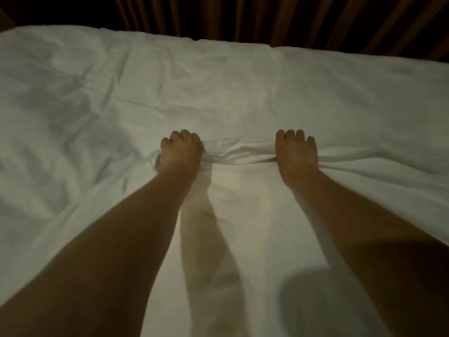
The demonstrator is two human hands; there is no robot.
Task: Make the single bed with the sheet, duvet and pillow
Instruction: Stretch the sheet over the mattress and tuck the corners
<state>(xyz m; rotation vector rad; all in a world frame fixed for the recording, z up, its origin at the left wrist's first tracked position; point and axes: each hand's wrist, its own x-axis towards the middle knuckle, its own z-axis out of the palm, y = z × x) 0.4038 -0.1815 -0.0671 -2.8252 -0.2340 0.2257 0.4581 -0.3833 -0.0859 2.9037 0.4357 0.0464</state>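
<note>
White cloth fills almost the whole head view: it is a soft, thick-looking cover, which I judge to be the duvet, and it lies spread over the single bed, so nothing of the mattress shows. Its surface is matt cotton with many shallow creases, deeper and more crumpled on the left part. Behind its far edge stands a row of brown upright slats against the dark; they can be a headboard or a wall panel, I cannot tell which.

Both arms reach forward side by side. The left hand has its fingers curled and grips a bunch of the cloth. The right hand also has the fingers bent over the cloth, and a raised fold runs between the two hands, across the view. The thumbs are hidden.

This fold lies crosswise to the arms, and the free cloth extends away from the hands toward the slats, so the coming move is probably a pull or a push along the line of the arms. Both hands are equally near to it. No pillow is visible
</note>
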